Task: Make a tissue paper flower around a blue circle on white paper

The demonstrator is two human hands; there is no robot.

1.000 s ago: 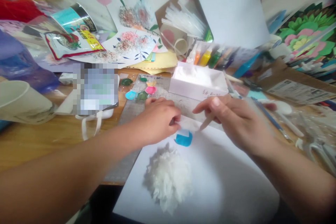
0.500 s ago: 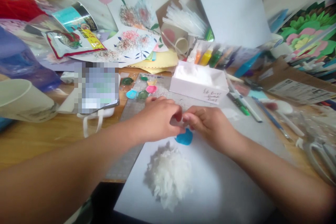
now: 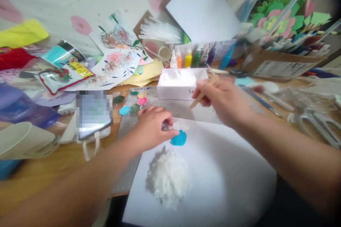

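My left hand (image 3: pixel 153 126) is closed in a pinch on a small white scrap (image 3: pixel 179 125), held just above a blue blob of paint (image 3: pixel 178 138) on a white sheet (image 3: pixel 226 173). My right hand (image 3: pixel 223 101) is raised near a white tissue box (image 3: pixel 181 83), its fingers closed round a thin wooden stick (image 3: pixel 198 99). A heap of torn white tissue bits (image 3: pixel 167 175) lies on the sheet below the blue blob.
Small paint dabs in teal, pink, green and orange (image 3: pixel 134 100) sit on a clear sheet. A phone (image 3: pixel 93 113) and paper cup (image 3: pixel 23 140) lie left. Paint bottles (image 3: pixel 191 56), flower pictures (image 3: pixel 117 60), scissors (image 3: pixel 317 120) and pens (image 3: pixel 261 101) crowd the table.
My right hand left the scrap and rose up and right toward the tissue box, a stick now in its fingers. The view tilted upward. My left hand kept its pinch.
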